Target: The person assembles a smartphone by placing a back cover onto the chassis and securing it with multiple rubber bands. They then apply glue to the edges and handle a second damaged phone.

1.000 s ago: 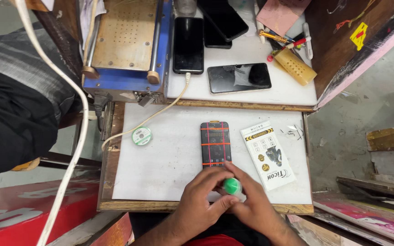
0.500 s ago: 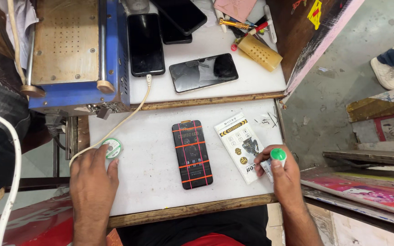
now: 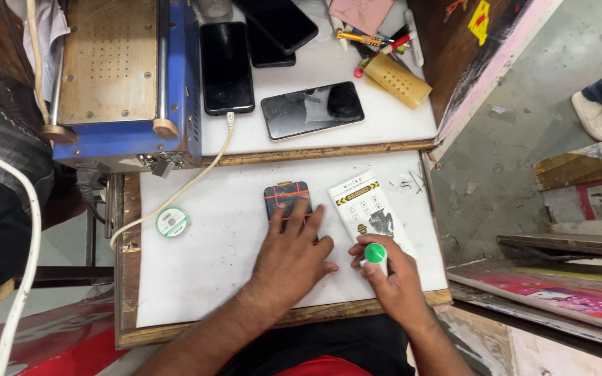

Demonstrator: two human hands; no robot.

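Phone (image 3: pixel 286 198) with red grid lines lies mid-counter (image 3: pixel 210 278), mostly covered by the left hand (image 3: pixel 290 257), whose fingers lie released and flat on it. At its three o'clock the right hand (image 3: pixel 393 278) grasps a green-capped bottle (image 3: pixel 375 253) over a printed packet (image 3: pixel 367 209); a green wire spool (image 3: pixel 173 221) sits at nine o'clock.

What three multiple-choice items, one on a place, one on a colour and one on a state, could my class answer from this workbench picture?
1. Where does the left hand rest?
A. on the red-lined phone
B. on the blue machine
C. on the green spool

2. What colour is the cap in the right hand?
A. red
B. green
C. yellow

3. How does the white cable's phone lie?
A. standing upright
B. flat, screen dark
C. flat, screen lit

Key: 1 A, the fingers lie across that phone; 2 B, the cap is bright green; 3 B, it lies flat and black.
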